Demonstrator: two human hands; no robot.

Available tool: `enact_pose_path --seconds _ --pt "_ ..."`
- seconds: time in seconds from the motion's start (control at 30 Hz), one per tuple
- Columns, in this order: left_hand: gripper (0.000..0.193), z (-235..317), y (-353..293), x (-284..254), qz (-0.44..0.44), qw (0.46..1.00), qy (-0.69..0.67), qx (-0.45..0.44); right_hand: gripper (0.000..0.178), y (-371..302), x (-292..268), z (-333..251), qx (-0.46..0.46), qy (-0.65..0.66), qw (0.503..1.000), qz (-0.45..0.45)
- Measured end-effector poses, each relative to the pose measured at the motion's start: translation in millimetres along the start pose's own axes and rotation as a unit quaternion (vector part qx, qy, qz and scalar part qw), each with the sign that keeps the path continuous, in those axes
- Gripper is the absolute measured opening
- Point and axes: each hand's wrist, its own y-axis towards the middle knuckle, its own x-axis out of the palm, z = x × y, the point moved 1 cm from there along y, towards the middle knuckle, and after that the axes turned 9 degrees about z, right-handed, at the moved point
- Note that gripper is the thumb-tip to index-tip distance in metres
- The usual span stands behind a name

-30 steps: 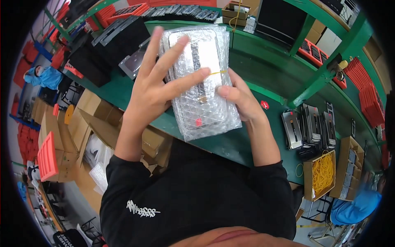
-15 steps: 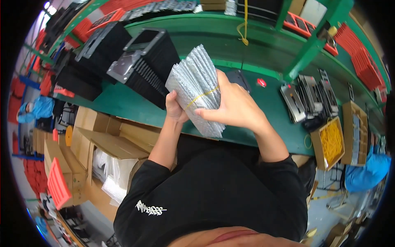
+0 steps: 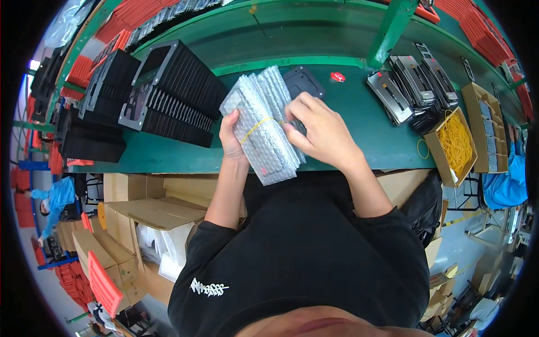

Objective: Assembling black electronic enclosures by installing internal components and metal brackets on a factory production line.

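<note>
Above the bench's front edge I hold a bundle of flat pieces in clear bubble wrap [image 3: 268, 154]. A thin yellow rubber band [image 3: 252, 128] runs across its middle. My left hand [image 3: 231, 135] grips the bundle's left side, its thumb on the front and its other fingers hidden behind. At the right edge, my right hand [image 3: 323, 132] has curled fingers where the band reaches that side. Its fingertips seem to pinch the band there, though they partly cover it. Behind the bundle, a flat black plate [image 3: 303, 80] lies on the green bench [image 3: 348, 149].
Tall stacks of black frames [image 3: 182, 92] stand at left. At right are stacks of metal-faced parts [image 3: 412, 84], a box of yellow rubber bands [image 3: 456, 140] and a cardboard tray [image 3: 474, 112]. A red object [image 3: 337, 77] lies farther back. An open carton [image 3: 163, 210] sits below left.
My right hand has come off its broad grip around the bundle, its fingers now curled at the band's right side. The bundle sits more upright, and the view has shifted.
</note>
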Motion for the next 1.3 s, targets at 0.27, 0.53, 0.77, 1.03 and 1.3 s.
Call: enact_pose_path --seconds 0.27,0.53,0.77,1.03,1.3 --pt "0.066 44 6 11 0.133 0.985 -0.074 0.082 0.039 -72 -29 15 0.039 0.269 0.946 -0.176" --pt "0.063 9 -13 30 -0.007 0.999 0.035 -0.001 0.023 -19 -23 7 0.106 0.229 0.961 0.111" --pt "0.065 11 -11 19 0.012 0.995 0.088 -0.038 0.019 -31 4 1 0.036 0.148 0.988 0.041" --pt "0.071 6 -21 30 -0.044 0.990 0.133 -0.037 0.019 -46 8 3 0.113 0.301 0.942 0.091" --pt "0.073 9 -25 25 -0.026 0.984 0.168 -0.048 0.020 -55 -8 -2 0.000 0.163 0.987 -0.002"
